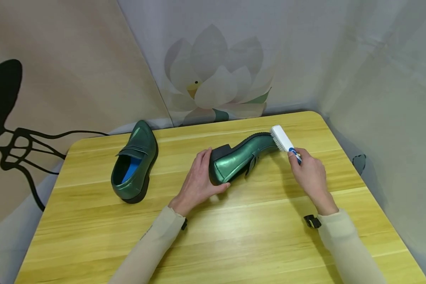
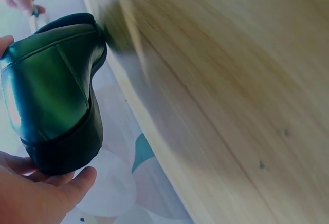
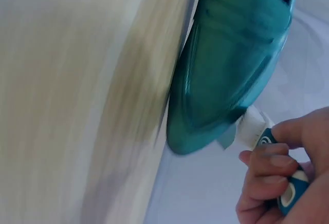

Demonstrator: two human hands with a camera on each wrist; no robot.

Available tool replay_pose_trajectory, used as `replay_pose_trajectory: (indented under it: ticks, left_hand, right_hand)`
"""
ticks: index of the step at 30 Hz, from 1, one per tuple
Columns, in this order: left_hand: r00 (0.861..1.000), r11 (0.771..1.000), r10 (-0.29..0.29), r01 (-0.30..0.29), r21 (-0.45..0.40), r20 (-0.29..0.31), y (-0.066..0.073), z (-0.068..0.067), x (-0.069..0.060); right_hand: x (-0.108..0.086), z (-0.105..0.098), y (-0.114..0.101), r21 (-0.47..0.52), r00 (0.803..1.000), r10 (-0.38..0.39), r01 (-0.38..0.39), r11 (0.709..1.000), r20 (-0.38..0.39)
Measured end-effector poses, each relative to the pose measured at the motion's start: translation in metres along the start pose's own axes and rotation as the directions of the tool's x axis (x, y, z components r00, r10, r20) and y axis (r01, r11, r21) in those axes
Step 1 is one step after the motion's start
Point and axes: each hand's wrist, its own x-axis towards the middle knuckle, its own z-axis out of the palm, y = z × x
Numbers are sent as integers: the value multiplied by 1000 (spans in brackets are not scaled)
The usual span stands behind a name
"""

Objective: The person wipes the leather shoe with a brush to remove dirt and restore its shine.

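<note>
A shiny green loafer [image 1: 230, 163] is tilted on its side above the table, its black sole turned toward the back and its toe to the right. My left hand [image 1: 200, 177] grips it round the heel, thumb on the near side and fingers at the heel's sole. In my right hand [image 1: 310, 173] is a white and blue brush [image 1: 283, 139], held by its handle. Its bristles touch the loafer near the toe. The right wrist view shows the loafer's toe [image 3: 205, 116] with the brush head [image 3: 252, 126] partly hidden behind it.
The matching green loafer [image 1: 136, 161], with a blue insole, stands upright at the left of the wooden table [image 1: 234, 244]. Fabric walls rise behind the table, one printed with a pale flower [image 1: 216, 79].
</note>
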Motion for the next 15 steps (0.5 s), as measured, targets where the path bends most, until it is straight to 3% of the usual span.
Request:
replay_pose_trajectory:
  ticks: [6,12,15]
  left_hand:
    - [1000,1000,-10,10,-4,3,1,-1,0]
    - [1000,1000,-14,14,-9,-1,2,-1,0]
    - [1000,1000,-16,16,-9,1,3,0,0]
  right_hand:
    - [-11,11,-24,20,991,-121,122,992,-50]
    - [-25,18,-43,31,952,-301,303,953,-49]
    - [-28,18,-47,22,943,-329,330,944,-45]
